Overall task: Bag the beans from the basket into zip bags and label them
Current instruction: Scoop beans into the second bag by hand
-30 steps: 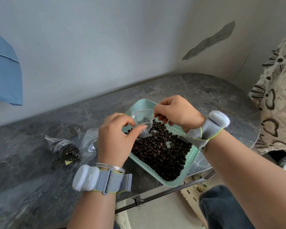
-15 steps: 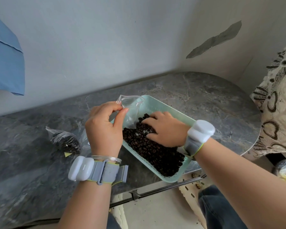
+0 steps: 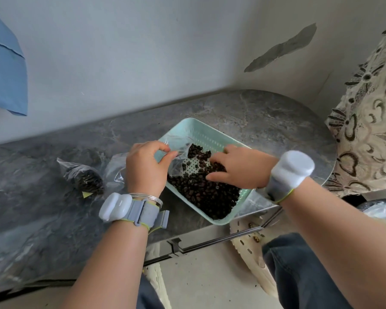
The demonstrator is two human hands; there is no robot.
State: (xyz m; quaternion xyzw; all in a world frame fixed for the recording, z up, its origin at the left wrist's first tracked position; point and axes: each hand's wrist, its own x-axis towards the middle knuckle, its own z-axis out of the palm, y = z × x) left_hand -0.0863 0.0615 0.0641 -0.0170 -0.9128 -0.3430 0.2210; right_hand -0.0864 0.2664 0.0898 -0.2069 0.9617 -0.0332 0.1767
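Two hands: left (image 3: 146, 167) pinches bag (image 3: 179, 142), right (image 3: 240, 168) grips beans (image 3: 207, 195).

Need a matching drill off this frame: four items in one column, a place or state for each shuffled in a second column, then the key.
Column one
1. left hand
2. right hand
3. filled zip bag
4. basket

Column two
A. lies on the counter, left of the basket
B. pinches the clear zip bag at the basket's left corner
C. mint green, perforated floor partly bare
D. fingers dug into the coffee beans

Pairs: 1-B, 2-D, 3-A, 4-C
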